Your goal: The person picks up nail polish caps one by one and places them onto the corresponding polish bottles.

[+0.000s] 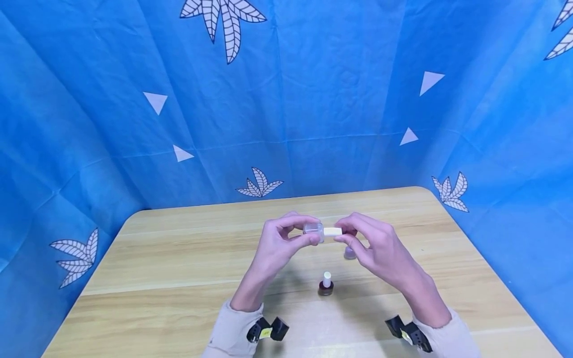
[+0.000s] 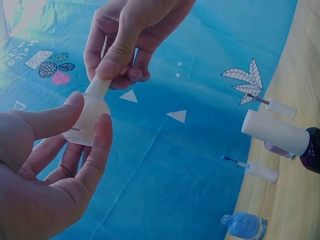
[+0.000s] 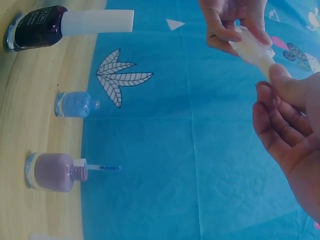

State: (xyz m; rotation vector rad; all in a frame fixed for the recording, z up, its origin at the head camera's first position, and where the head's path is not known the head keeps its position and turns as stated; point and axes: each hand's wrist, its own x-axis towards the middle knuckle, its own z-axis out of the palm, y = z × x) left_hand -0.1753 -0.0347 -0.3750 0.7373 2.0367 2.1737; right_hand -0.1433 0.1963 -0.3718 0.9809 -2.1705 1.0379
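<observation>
My left hand (image 1: pixel 278 244) grips a clear, whitish nail polish bottle (image 2: pixel 90 117) between thumb and fingers, raised above the table and tipped on its side in the head view. From the right, my right hand (image 1: pixel 380 248) pinches that bottle's white cap (image 1: pixel 333 231) between thumb and fingertips. Cap and bottle neck meet in line; whether the thread is engaged cannot be made out. Below the hands stands a dark nail polish bottle (image 1: pixel 326 288) with its white cap on. An uncapped purple nail polish bottle (image 3: pixel 54 172) stands near my right hand.
An uncapped light blue nail polish bottle (image 3: pixel 74 104) stands on the wooden table (image 1: pixel 179 258). Two white caps stand brush-up: one with a blue brush (image 2: pixel 262 172), one with a purplish brush (image 2: pixel 282 108). A blue patterned cloth (image 1: pixel 331 99) hangs behind the table.
</observation>
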